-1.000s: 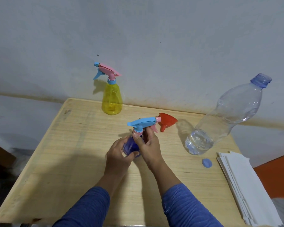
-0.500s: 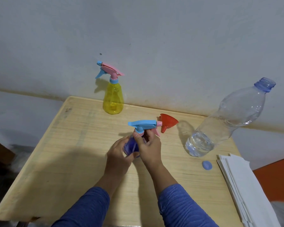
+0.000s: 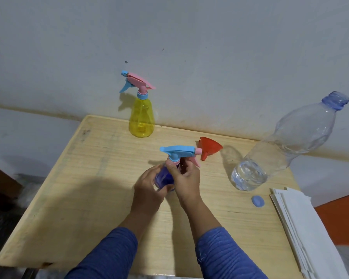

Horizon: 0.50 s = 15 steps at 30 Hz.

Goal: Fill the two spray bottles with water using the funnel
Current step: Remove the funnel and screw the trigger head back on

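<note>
At the middle of the wooden table (image 3: 73,190), the left hand (image 3: 147,188) wrapped around the body of the blue spray bottle (image 3: 164,178), while the right hand (image 3: 186,178) pinched the collar under its blue trigger head. The red funnel (image 3: 209,147) lay just beyond. The yellow spray bottle (image 3: 141,117) stood at the far edge. The uncapped water bottle (image 3: 286,146) stood right, its cap (image 3: 257,200) nearby.
</note>
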### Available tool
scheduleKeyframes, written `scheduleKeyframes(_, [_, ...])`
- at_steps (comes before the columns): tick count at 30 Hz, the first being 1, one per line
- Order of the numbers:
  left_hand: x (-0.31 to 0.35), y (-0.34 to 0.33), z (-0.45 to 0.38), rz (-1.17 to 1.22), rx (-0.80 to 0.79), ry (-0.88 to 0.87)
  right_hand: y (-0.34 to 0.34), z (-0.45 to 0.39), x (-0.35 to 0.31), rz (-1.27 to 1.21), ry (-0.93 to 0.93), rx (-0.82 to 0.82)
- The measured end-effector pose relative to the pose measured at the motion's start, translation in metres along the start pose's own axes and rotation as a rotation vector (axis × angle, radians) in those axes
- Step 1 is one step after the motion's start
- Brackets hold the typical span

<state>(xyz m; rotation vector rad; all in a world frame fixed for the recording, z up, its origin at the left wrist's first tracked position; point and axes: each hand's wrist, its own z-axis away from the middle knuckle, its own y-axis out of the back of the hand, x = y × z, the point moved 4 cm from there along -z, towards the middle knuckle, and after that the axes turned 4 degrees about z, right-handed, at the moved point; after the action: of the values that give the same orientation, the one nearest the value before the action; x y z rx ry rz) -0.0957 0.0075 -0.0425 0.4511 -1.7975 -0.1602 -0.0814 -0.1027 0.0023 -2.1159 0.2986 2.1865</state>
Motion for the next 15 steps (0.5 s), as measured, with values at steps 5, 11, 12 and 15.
scheduleKeyframes(5, [0.0017,-0.0009,-0.0010,-0.038,-0.006,-0.031,-0.0060,-0.0004,-0.0019,-0.125,-0.036,-0.001])
scheduleKeyframes(11, [0.0021,0.0006,-0.0014,0.009,0.012,-0.014,-0.0054,0.0041,0.0037,-0.160,-0.049,-0.061])
scheduleKeyframes(12, [0.0021,0.0004,-0.0012,0.014,0.014,-0.013,-0.0048,0.0036,0.0036,-0.149,-0.050,-0.054])
scheduleKeyframes(15, [0.0023,-0.0002,-0.0001,0.003,0.012,-0.026,-0.0035,0.0009,0.0008,-0.141,-0.051,-0.038])
